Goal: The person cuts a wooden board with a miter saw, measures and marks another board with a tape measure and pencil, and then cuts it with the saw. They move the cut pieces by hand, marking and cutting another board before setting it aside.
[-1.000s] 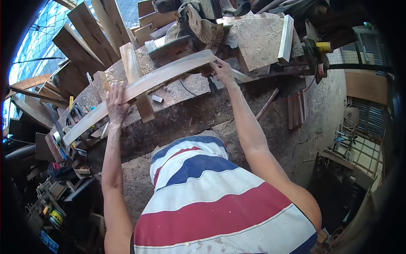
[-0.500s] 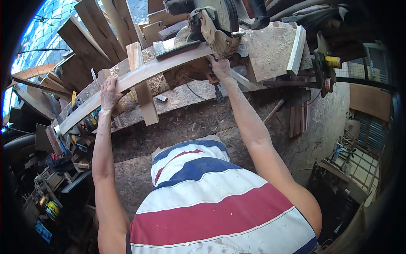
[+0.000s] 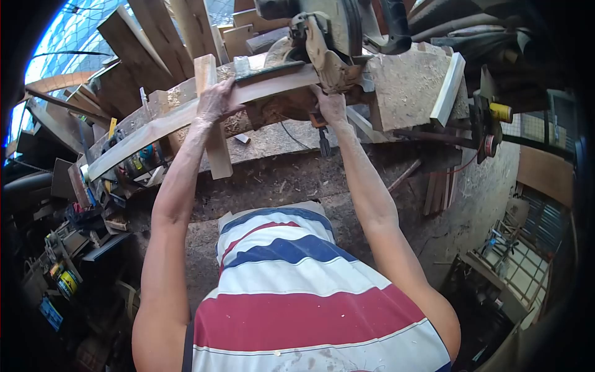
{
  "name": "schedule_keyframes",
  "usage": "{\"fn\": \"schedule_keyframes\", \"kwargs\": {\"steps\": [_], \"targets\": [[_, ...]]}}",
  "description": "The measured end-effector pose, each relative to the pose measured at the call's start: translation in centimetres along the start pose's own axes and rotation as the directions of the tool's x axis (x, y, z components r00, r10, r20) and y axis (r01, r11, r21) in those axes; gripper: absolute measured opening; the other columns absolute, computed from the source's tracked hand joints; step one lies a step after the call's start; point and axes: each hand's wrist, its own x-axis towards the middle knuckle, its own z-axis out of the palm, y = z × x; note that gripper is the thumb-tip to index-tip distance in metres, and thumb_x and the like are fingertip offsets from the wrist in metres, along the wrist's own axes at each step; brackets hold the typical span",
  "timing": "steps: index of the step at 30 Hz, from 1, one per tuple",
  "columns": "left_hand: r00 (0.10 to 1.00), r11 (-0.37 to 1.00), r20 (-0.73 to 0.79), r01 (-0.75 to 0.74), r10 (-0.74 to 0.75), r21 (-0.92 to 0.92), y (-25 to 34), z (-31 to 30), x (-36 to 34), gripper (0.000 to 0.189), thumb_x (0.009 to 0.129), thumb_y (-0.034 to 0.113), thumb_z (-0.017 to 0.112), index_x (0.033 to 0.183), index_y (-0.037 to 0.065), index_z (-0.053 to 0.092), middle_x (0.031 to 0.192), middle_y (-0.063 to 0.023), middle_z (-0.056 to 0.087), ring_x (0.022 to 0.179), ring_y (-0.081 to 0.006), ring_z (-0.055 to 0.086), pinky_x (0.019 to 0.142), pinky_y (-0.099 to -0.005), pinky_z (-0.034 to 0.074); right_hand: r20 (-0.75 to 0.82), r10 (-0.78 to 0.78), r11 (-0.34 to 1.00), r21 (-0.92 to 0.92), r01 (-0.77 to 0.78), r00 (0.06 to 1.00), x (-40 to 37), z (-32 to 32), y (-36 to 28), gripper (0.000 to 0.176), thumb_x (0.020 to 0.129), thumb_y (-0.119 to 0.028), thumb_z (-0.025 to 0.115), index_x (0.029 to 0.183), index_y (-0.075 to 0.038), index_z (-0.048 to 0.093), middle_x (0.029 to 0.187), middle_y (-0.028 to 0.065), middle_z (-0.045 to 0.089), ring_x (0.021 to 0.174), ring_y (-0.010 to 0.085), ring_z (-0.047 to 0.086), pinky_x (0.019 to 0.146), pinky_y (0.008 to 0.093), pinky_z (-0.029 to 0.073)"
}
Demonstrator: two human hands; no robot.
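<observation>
Head view of a person at a sawdust-strewn counter (image 3: 276, 141). A long, slightly curved plank (image 3: 158, 126) lies across the counter. It runs from the near left, where its end juts past a clutter of small tools (image 3: 133, 168), up to the far right, where its other end sits under the saw (image 3: 328, 37).

The left hand (image 3: 217, 99) rests on top of the plank about midway along it, with the palm down and the fingers curled over the far edge, holding it. The right hand (image 3: 330, 105) is raised to the plank's right end, directly below the saw head. Its fingers meet the plank's near edge, but the saw hides them, so it cannot be told whether they are closed on it.

A short batten (image 3: 218, 155) lies crosswise on the counter, and the plank passes over it just beside the left hand. To the right of the saw, a pale slat (image 3: 447, 90) leans on a sawdust-covered board (image 3: 396, 80). Rough boards (image 3: 149, 37) are stacked at the far left. The person's striped shirt (image 3: 310, 297) fills the near foreground.
</observation>
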Motion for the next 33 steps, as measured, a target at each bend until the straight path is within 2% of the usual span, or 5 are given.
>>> {"fn": "schedule_keyframes", "kwargs": {"steps": [11,13,15,18,33], "targets": [[0.995,0.997,0.072,0.076,-0.074,-0.025,1.1,-1.8,-0.2,0.083,0.075,0.055,0.092,0.138,0.010,0.062,0.113,-0.0213,0.078,0.109,-0.0418,0.075,0.093,-0.0529,0.060,-0.076,-0.169,0.965,0.189,0.180,0.983,0.0,-17.5,-28.4,0.041,0.109,-0.042,0.064,0.121,-0.003,0.070,0.094,0.0107,0.079,0.080,0.0163,0.076,0.070,0.0313,0.059],[0.994,0.996,0.080,0.076,-0.073,-0.040,0.9,-1.6,-0.5,0.085,0.075,0.056,0.092,0.140,0.010,0.061,0.114,-0.0210,0.078,0.109,-0.0416,0.075,0.093,-0.0525,0.060,-0.027,-0.566,0.762,-0.400,0.510,0.824,6.4,-14.9,-31.1,0.079,0.110,-0.074,0.041,0.110,-0.001,0.069,0.084,0.0117,0.070,0.077,0.0239,0.072,0.076,0.0410,0.060],[0.994,0.996,0.083,0.073,-0.068,-0.052,0.6,-1.6,-0.5,0.088,0.075,0.055,0.092,0.145,0.011,0.060,0.122,-0.0192,0.077,0.112,-0.0402,0.075,0.096,-0.0510,0.060,-0.320,-0.804,0.437,-0.890,0.132,0.501,14.4,-11.5,-27.4,0.066,0.111,-0.062,0.053,0.112,0.001,0.071,0.083,0.0126,0.075,0.072,0.0213,0.076,0.068,0.0390,0.063],[1.000,0.998,0.011,0.030,-0.029,-0.058,0.0,-1.1,-1.1,0.088,0.076,0.054,0.092,0.145,0.010,0.060,0.131,-0.0169,0.075,0.118,-0.0380,0.073,0.099,-0.0501,0.060,-0.141,-0.294,0.868,-0.454,0.202,0.945,6.0,-11.7,-33.6,0.052,0.109,-0.048,0.063,0.119,0.003,0.071,0.094,0.0172,0.079,0.080,0.0235,0.080,0.069,0.0379,0.065],[0.998,0.994,0.023,0.057,-0.055,-0.096,0.1,-1.0,-0.9,0.086,0.074,0.054,0.093,0.140,0.011,0.060,0.123,-0.0172,0.076,0.117,-0.0367,0.073,0.100,-0.0492,0.059,-0.291,-0.244,0.969,-0.103,0.223,0.925,-2.7,-10.6,-24.1,0.041,0.111,-0.044,0.062,0.126,-0.006,0.062,0.077,0.0060,0.070,0.054,0.0097,0.063,0.046,0.0262,0.046]]}}
